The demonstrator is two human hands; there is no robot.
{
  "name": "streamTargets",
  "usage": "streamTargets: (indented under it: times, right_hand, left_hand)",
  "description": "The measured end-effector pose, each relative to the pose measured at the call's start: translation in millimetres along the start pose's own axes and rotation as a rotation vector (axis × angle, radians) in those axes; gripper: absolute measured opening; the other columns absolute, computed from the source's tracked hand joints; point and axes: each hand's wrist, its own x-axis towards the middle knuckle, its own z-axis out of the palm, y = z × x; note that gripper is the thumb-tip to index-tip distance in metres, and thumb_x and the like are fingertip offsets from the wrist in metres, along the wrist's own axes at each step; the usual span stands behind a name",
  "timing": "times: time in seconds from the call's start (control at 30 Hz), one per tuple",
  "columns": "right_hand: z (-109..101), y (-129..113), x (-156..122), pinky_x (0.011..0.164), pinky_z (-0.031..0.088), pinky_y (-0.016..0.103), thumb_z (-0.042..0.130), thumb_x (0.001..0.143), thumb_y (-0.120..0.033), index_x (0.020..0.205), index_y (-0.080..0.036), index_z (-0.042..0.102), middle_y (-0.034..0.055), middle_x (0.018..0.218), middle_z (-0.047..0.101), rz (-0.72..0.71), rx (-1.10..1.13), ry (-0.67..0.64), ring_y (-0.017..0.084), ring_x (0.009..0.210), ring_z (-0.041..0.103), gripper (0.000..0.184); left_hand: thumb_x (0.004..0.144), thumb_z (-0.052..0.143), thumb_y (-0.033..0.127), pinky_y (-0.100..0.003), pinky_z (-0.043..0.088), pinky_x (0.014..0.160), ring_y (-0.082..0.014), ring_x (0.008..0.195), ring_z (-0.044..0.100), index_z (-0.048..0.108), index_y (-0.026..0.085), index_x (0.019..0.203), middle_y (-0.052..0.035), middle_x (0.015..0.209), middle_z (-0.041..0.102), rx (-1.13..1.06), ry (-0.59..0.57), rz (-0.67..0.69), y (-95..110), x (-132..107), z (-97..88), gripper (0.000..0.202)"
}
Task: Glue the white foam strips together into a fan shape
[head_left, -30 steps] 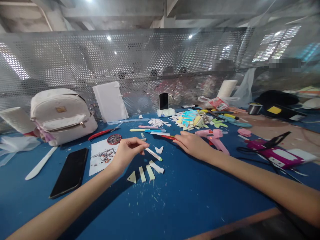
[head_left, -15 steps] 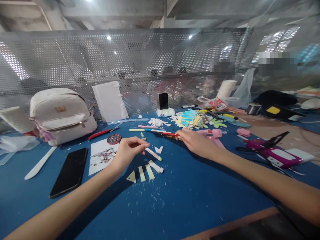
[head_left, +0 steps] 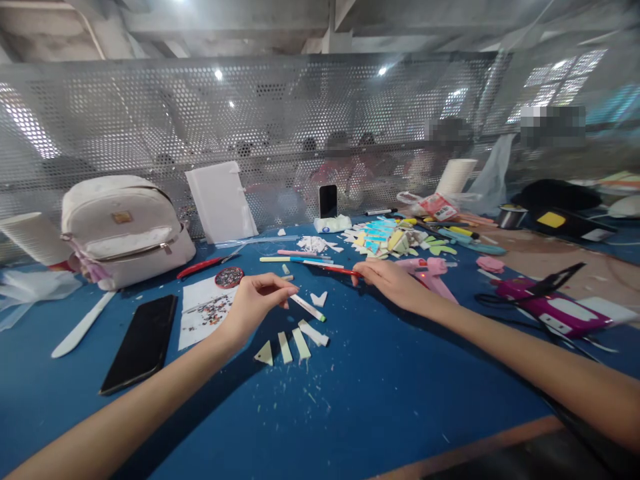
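My left hand hovers over the blue table with thumb and fingers pinched on a thin white strip that slants down to the right. Below it lie several pale cut foam pieces and a small white heart shape. My right hand reaches forward, its fingertips closed on the end of a thin red pen. Beyond that pen lie other coloured pens and a heap of blue and yellow foam scraps.
A black phone, white paper with glitter, a white knife-shaped tool and a white backpack are on the left. A pink glue gun and magenta device sit right. A perforated metal screen stands behind, with people beyond it.
My right hand has moved forward and slightly left from the glue gun to the red pen and closed its fingertips on it. My left hand has stayed put with the strip.
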Motion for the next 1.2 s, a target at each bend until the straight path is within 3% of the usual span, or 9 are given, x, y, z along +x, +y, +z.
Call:
streamTargets:
  times: [0.13, 0.33, 0.5, 0.63, 0.9, 1.2]
  right_hand:
    - [-7.1, 0.9, -4.4, 0.068, 0.045, 0.029, 0.022, 0.104, -0.047, 0.087, -0.02, 0.057, 0.0018, 0.073, 0.057, -0.017, 0.039, -0.072, 0.017, 0.068, 0.056, 0.048]
    - [-5.9, 9.0, -11.7, 0.065, 0.043, 0.029, 0.047, 0.096, -0.039, 0.106, -0.021, 0.057, 0.0042, 0.085, 0.063, -0.052, -0.118, -0.013, 0.019, 0.073, 0.058, 0.023]
    - [0.2, 8.7, -16.0, 0.071, 0.042, 0.033, 0.037, 0.102, -0.032, 0.107, -0.019, 0.058, 0.0106, 0.096, 0.067, -0.121, -0.35, 0.085, 0.023, 0.084, 0.063, 0.025]
    - [2.6, 7.9, -12.1, 0.06, 0.037, 0.033, 0.031, 0.104, -0.032, 0.097, -0.016, 0.06, 0.0123, 0.083, 0.066, -0.137, -0.535, 0.12, 0.024, 0.072, 0.06, 0.034]
    - [-7.8, 6.3, 3.9, 0.051, 0.026, 0.032, 0.034, 0.094, -0.005, 0.102, -0.016, 0.062, 0.0154, 0.091, 0.066, -0.141, -0.759, 0.153, 0.022, 0.068, 0.056, 0.031]
    - [-8.4, 8.6, 9.2, 0.054, 0.031, 0.035, 0.032, 0.098, -0.009, 0.098, -0.014, 0.062, 0.0165, 0.09, 0.066, -0.168, -0.824, 0.156, 0.025, 0.071, 0.057, 0.031]
  left_hand:
    - [0.092, 0.068, 0.028, -0.03, 0.056, 0.07, -0.0113, 0.069, 0.064, 0.065, 0.013, 0.084, 0.0007, 0.082, 0.067, -0.002, -0.002, 0.007, -1.3, 1.0, 1.4, 0.017]
    - [0.093, 0.067, 0.03, -0.031, 0.057, 0.073, -0.0123, 0.07, 0.065, 0.066, 0.014, 0.084, 0.0016, 0.077, 0.066, 0.011, -0.011, 0.006, -1.6, 1.5, 3.6, 0.018]
    - [0.093, 0.067, 0.03, -0.032, 0.056, 0.073, -0.0125, 0.07, 0.065, 0.066, 0.014, 0.084, 0.0023, 0.075, 0.065, 0.017, -0.015, 0.004, -0.7, 0.7, 2.8, 0.019]
    - [0.093, 0.067, 0.03, -0.032, 0.056, 0.074, -0.0127, 0.071, 0.065, 0.066, 0.014, 0.084, 0.0016, 0.077, 0.066, 0.013, -0.013, 0.012, -1.9, 0.5, 1.8, 0.019]
    - [0.093, 0.067, 0.03, -0.031, 0.057, 0.072, -0.0126, 0.071, 0.065, 0.066, 0.014, 0.085, 0.0018, 0.077, 0.065, 0.03, -0.008, 0.006, -2.5, 0.6, 1.8, 0.018]
    - [0.094, 0.066, 0.031, -0.03, 0.056, 0.071, -0.0117, 0.068, 0.063, 0.065, 0.014, 0.086, 0.0017, 0.077, 0.065, 0.046, -0.01, 0.017, -3.7, 0.9, 2.8, 0.019]
